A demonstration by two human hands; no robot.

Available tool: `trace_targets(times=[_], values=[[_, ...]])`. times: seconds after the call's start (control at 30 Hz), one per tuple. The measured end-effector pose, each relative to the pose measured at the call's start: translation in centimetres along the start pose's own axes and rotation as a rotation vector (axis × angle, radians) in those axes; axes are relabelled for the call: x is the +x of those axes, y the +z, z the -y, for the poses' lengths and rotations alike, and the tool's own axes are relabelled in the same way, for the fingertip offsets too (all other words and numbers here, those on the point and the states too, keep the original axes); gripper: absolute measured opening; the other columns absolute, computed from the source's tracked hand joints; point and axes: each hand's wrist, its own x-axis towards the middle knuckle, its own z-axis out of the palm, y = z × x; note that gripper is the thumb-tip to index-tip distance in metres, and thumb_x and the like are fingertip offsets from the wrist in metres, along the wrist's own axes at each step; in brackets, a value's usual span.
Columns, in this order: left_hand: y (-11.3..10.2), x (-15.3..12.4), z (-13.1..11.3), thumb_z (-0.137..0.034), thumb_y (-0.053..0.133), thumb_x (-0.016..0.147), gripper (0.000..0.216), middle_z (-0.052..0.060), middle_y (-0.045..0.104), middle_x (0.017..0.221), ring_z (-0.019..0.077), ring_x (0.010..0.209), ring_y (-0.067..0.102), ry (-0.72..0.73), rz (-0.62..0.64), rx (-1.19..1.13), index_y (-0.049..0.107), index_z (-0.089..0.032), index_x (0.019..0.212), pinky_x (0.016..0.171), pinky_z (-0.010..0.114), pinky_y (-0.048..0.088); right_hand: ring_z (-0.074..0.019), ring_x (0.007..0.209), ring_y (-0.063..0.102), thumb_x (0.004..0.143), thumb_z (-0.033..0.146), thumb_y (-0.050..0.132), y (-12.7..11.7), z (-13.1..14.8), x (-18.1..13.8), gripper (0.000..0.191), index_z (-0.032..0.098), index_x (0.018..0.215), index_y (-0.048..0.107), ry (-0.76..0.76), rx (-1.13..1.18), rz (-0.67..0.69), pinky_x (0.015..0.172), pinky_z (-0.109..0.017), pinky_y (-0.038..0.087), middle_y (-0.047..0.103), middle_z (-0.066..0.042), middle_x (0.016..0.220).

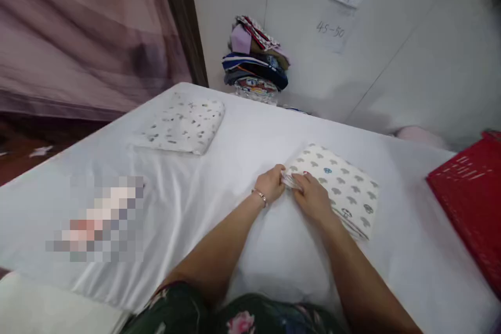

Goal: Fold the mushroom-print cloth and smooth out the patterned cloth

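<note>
A folded white cloth (348, 182) with grey mushroom-like prints and a few blue ones lies on the white-covered table (250, 130). At its near left corner my left hand (271, 182), with a bracelet on the wrist, is closed on the cloth's edge. My right hand (313, 195) pinches the same edge just to the right, its fingers resting partly over the cloth. Several layers show along the near side of the fold. What lies inside my left fingers is hidden.
Another folded white cloth (183, 125) with small dark prints lies at the back left. A pixelated item (102, 214) is at the left. A red box (469, 203) stands at the right edge. Stacked fabrics (256, 62) rise by the wall behind the table.
</note>
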Motion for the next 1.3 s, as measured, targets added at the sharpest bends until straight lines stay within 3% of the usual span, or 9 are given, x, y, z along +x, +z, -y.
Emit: trace_targets(times=[0.2, 0.5, 0.6, 0.77, 0.9, 1.0, 1.13, 1.3], values=[[0.0, -0.2, 0.3, -0.015, 0.048, 0.077, 0.051, 0.000, 0.059, 0.097, 0.0147, 0.087, 0.057, 0.160, -0.015, 0.086, 0.045, -0.032, 0.125, 0.070, 0.023, 0.043, -0.0198, 0.095, 0.050, 0.082, 0.019, 0.048, -0.5, 0.0, 0.2, 0.031, 0.026, 0.111, 0.055, -0.028, 0.003, 0.024, 0.074, -0.028, 0.039, 0.055, -0.004, 0.094], [-0.2, 0.2, 1.0, -0.017, 0.051, 0.074, 0.039, -0.002, 0.059, 0.089, 0.0137, 0.079, 0.057, 0.095, -0.011, 0.034, 0.059, -0.032, 0.110, 0.066, 0.023, 0.043, -0.0201, 0.087, 0.048, 0.081, 0.017, 0.050, -1.0, 0.2, -1.1, 0.032, 0.022, 0.112, 0.055, -0.026, -0.016, -0.004, 0.076, -0.031, 0.039, 0.055, -0.007, 0.095], [-0.3, 0.4, 1.1, -0.015, 0.051, 0.073, 0.039, -0.002, 0.060, 0.088, 0.0132, 0.075, 0.057, 0.072, -0.010, 0.003, 0.061, -0.031, 0.107, 0.064, 0.023, 0.043, -0.0208, 0.087, 0.049, 0.083, 0.021, 0.048, -1.9, -1.4, -3.6, 0.030, 0.021, 0.111, 0.056, 0.005, -0.049, -0.027, 0.077, -0.033, 0.040, 0.056, -0.007, 0.098], [-0.3, 0.5, 1.2, -0.014, 0.050, 0.072, 0.040, -0.003, 0.059, 0.084, 0.0126, 0.073, 0.057, 0.072, -0.006, -0.053, 0.062, -0.032, 0.105, 0.063, 0.023, 0.043, -0.0225, 0.092, 0.050, 0.085, 0.025, 0.048, -3.7, -5.1, -10.7, 0.027, 0.019, 0.109, 0.058, 0.085, -0.147, -0.117, 0.081, -0.036, 0.042, 0.057, -0.009, 0.102], [-0.2, 0.7, 1.3, -0.014, 0.050, 0.073, 0.039, -0.003, 0.058, 0.082, 0.0121, 0.071, 0.056, 0.068, -0.022, -0.078, 0.062, -0.031, 0.105, 0.063, 0.023, 0.043, -0.0222, 0.097, 0.051, 0.086, 0.031, 0.047, -4.1, -6.9, -15.9, 0.030, 0.020, 0.113, 0.056, 0.243, -0.149, -0.158, 0.080, -0.035, 0.045, 0.056, -0.009, 0.106], [-0.1, 0.6, 1.3, -0.016, 0.049, 0.074, 0.038, -0.002, 0.058, 0.083, 0.0128, 0.072, 0.056, 0.079, -0.026, -0.067, 0.061, -0.030, 0.107, 0.063, 0.023, 0.044, -0.0216, 0.099, 0.052, 0.086, 0.032, 0.048, -4.2, -7.1, -18.0, 0.032, 0.022, 0.115, 0.055, 0.360, -0.099, -0.180, 0.081, -0.036, 0.047, 0.055, -0.008, 0.108], [-0.2, 0.4, 1.2, -0.015, 0.048, 0.073, 0.041, 0.000, 0.058, 0.098, 0.0140, 0.079, 0.058, 0.111, -0.027, -0.051, 0.058, -0.029, 0.111, 0.068, 0.025, 0.047, -0.0221, 0.101, 0.051, 0.086, 0.033, 0.047, -5.0, -6.4, -17.6, 0.030, 0.023, 0.112, 0.057, 0.365, -0.049, -0.328, 0.085, -0.038, 0.046, 0.055, -0.009, 0.109], [-0.2, -0.2, 0.4, -0.009, 0.052, 0.065, 0.048, 0.004, 0.048, 0.126, 0.0212, 0.112, 0.048, 0.252, -0.150, -0.021, 0.058, -0.023, 0.110, 0.092, 0.033, 0.042, -0.0212, 0.096, 0.053, 0.088, 0.029, 0.045, -5.7, -4.9, -13.7, 0.024, 0.024, 0.104, 0.061, 0.238, 0.006, -0.378, 0.084, -0.038, 0.046, 0.059, -0.007, 0.101]])
